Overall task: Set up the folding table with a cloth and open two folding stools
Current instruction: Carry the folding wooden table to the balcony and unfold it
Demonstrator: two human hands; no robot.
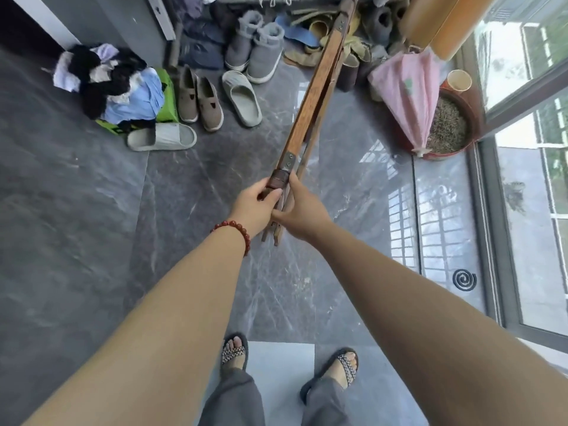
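Grey-brown shoes (199, 99) crowd the upper-left floor. At centre my left hand (255, 207) wraps its fingers round the near end of the folded wooden frame (312, 99). My right hand (304, 216) grips just beside it, probably to steady its long reach.

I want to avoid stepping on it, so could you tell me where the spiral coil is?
In the head view, the spiral coil lies on the floor at the right, just left of the window frame.
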